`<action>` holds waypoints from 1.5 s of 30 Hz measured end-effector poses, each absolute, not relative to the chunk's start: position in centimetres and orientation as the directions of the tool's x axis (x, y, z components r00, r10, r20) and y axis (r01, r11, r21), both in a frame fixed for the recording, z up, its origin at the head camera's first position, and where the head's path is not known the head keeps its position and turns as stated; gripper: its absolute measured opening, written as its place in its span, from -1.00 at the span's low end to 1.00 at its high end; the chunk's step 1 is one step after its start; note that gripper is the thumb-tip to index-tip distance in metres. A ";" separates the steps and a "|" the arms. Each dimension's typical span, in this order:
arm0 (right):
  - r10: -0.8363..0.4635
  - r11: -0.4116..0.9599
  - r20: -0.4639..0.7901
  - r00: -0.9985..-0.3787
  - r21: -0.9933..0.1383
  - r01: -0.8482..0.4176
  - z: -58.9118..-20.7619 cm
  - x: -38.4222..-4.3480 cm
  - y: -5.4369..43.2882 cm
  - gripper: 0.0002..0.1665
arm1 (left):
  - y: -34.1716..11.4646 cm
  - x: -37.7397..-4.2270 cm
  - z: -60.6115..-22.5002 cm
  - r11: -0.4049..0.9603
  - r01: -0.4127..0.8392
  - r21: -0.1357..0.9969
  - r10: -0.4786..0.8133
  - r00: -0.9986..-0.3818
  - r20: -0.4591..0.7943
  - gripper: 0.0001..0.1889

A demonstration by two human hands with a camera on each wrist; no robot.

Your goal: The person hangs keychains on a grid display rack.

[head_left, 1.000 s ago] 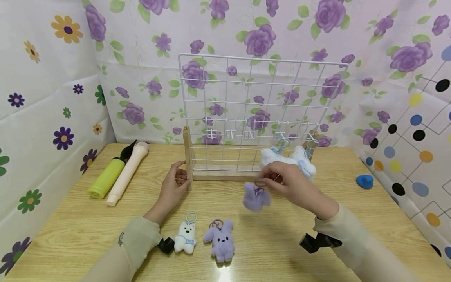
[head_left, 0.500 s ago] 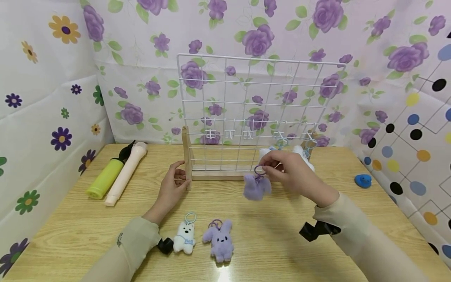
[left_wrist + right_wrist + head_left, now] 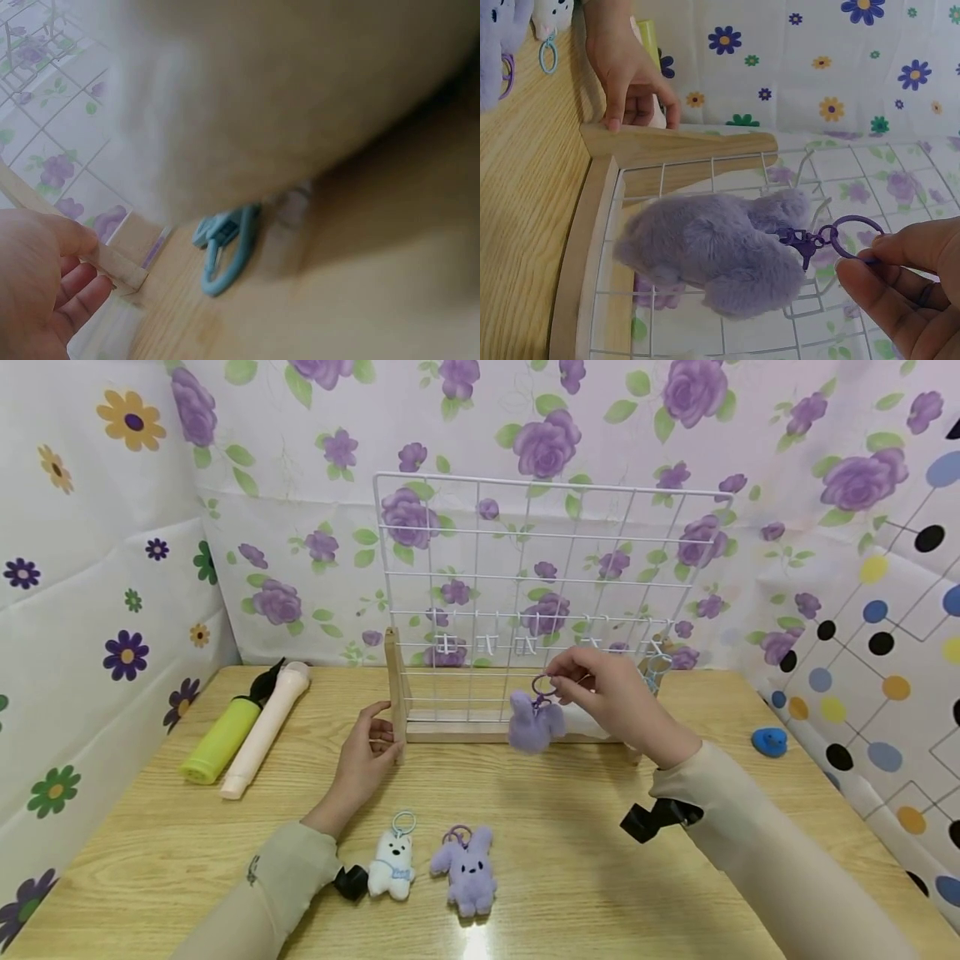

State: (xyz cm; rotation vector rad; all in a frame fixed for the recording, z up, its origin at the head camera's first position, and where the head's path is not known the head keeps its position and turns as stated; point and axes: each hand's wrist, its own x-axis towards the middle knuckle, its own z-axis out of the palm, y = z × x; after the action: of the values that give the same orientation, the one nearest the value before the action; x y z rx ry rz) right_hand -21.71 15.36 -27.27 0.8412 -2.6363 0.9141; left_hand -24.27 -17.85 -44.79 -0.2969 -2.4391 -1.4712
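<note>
My right hand (image 3: 611, 693) pinches the purple ring (image 3: 855, 234) of a fluffy purple plush keychain (image 3: 534, 722) between thumb and fingertips. The plush hangs in front of the white wire grid rack (image 3: 480, 578), its back side toward the right wrist camera (image 3: 705, 244). White hooks (image 3: 525, 645) line the rack in a row. My left hand (image 3: 363, 756) grips the wooden foot (image 3: 396, 693) at the rack's left end, thumb in front and fingers bent. On the table lie a white bear keychain (image 3: 392, 864) and a second purple plush keychain (image 3: 472, 872).
Behind my right hand, white plush (image 3: 588, 722) and a light-blue ring (image 3: 658, 667) show on the rack's right side. A yellow-green pump (image 3: 221, 739) and a pale pink tube (image 3: 262, 735) lie at left. A blue toy duck (image 3: 769, 742) sits at right.
My right hand has raised the purple plush keychain up and slightly left, closer to the hooks, and now covers more of the white plush behind. My left hand stays at the rack's foot.
</note>
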 end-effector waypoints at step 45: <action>-0.341 0.697 0.307 -0.888 -0.552 -0.458 -27.2 -25.4 13.4 -0.83 | -17.8 -24.3 -44.8 0.454 0.324 0.830 0.034 -0.937 0.347 -0.32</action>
State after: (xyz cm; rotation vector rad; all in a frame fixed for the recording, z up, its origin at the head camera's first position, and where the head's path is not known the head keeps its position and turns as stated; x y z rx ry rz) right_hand -25.40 13.39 -27.21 0.6477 -2.7241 0.9585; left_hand -24.25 -17.83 -44.83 -0.3075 -2.4272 -1.4762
